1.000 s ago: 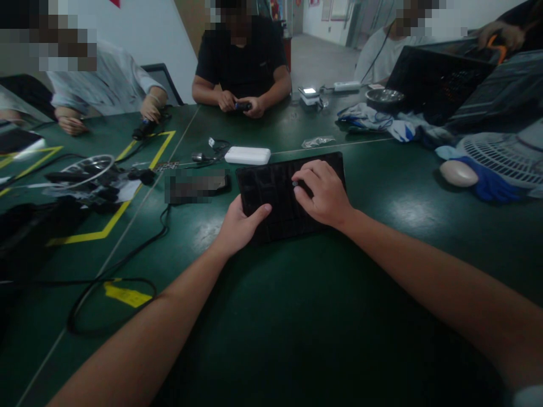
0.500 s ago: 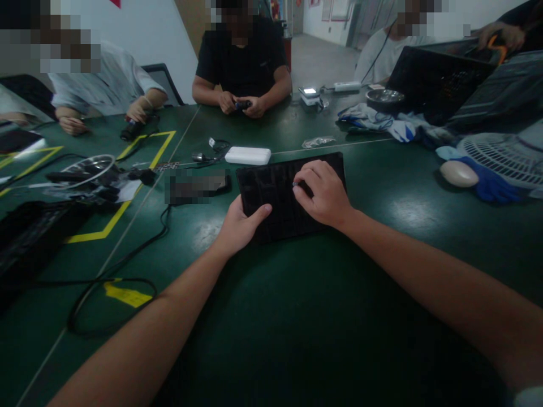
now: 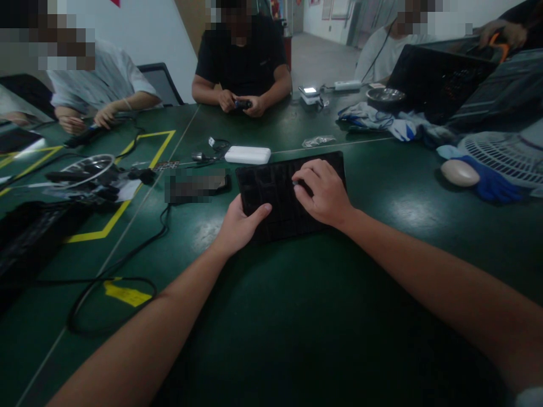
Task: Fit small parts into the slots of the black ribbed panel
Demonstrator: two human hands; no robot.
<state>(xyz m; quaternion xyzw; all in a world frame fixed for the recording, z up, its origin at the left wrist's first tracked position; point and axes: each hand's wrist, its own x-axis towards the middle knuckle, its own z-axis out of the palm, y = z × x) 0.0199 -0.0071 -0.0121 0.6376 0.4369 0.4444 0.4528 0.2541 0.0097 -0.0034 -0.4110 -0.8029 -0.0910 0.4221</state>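
Note:
A black rectangular panel point(image 3: 280, 198) with raised ridges or shallow compartments on its face lies tilted a little in front of me on the green table. My left hand point(image 3: 244, 223) grips its near left corner, thumb on top and the other fingers hidden beneath or behind the edge. Over the panel's right half, my right hand point(image 3: 321, 192) is curled in a pinch. Something small and greyish shows at its fingertips, too small to name. Just behind the panel sits a white power bank-like box point(image 3: 248, 155).
Left of the panel lies a dark, partly blurred device point(image 3: 197, 187) with a black cable point(image 3: 144, 249). A metal bowl point(image 3: 91, 169) holds dark parts. At right are a beige oval object point(image 3: 460, 173), blue glove point(image 3: 498, 183) and white fan grille point(image 3: 504, 158). Several people sit around the table.
My hands and the panel stay almost still. At the far left, a person's hand has shifted left with a dark tool, and the orange-handled tool at upper right has moved slightly.

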